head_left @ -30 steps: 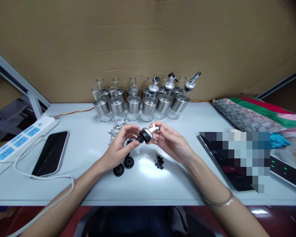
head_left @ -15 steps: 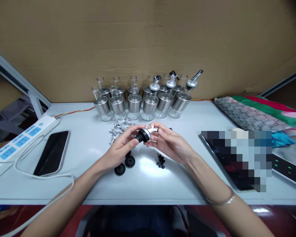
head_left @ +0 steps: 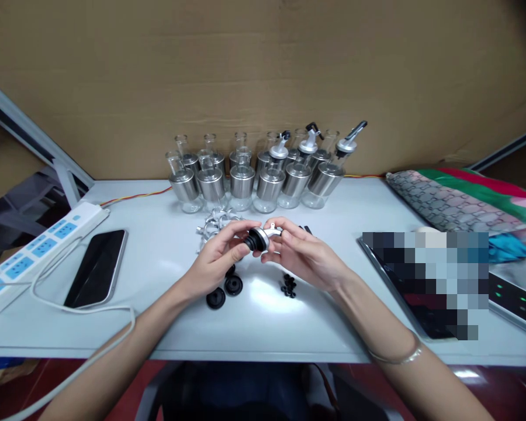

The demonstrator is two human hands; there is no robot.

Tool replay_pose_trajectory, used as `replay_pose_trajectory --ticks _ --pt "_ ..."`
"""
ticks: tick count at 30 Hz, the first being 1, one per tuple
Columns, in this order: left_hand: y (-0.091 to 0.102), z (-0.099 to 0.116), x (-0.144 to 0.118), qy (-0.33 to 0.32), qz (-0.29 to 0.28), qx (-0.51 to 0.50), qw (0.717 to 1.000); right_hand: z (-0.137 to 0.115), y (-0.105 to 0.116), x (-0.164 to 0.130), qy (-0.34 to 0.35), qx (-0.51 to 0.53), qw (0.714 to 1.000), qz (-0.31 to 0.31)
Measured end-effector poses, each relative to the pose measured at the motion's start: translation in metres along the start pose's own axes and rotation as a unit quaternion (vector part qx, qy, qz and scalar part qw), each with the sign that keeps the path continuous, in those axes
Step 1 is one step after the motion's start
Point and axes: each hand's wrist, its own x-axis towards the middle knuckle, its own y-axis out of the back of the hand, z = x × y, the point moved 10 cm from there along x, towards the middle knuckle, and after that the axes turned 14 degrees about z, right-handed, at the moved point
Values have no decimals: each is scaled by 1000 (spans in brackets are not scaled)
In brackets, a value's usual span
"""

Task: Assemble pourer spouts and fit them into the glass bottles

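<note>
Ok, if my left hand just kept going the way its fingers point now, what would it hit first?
The left hand points right, toward the pourer spout it already pinches by the black end. Past that, it would likely meet the right hand, which holds the spout's metal end. Depth is hard to judge from this one view.

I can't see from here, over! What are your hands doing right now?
Left hand and right hand both grip one pourer spout above the table. Black stoppers lie below. Nothing in the way.
</note>
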Motion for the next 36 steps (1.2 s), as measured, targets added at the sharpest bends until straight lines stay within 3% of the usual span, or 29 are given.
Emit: replay_pose_trajectory --ticks 3,7,14,22,27,36 --pt "5 4 1 -28 16 41 999 -2 8 4 54 -113 991 43" --pt "3 -2 1 -36 12 87 996 -20 21 4 165 -234 947 143" --pt "3 -17 0 -3 25 93 995 -11 10 3 131 -221 964 75" --pt "6 -10 -1 -26 47 146 988 -11 14 4 146 -201 963 100" --pt "0 -3 -1 -42 11 229 972 -12 11 4 160 -199 962 96" --pt "-2 -7 -3 -2 11 195 981 -14 6 0 176 -223 956 71"
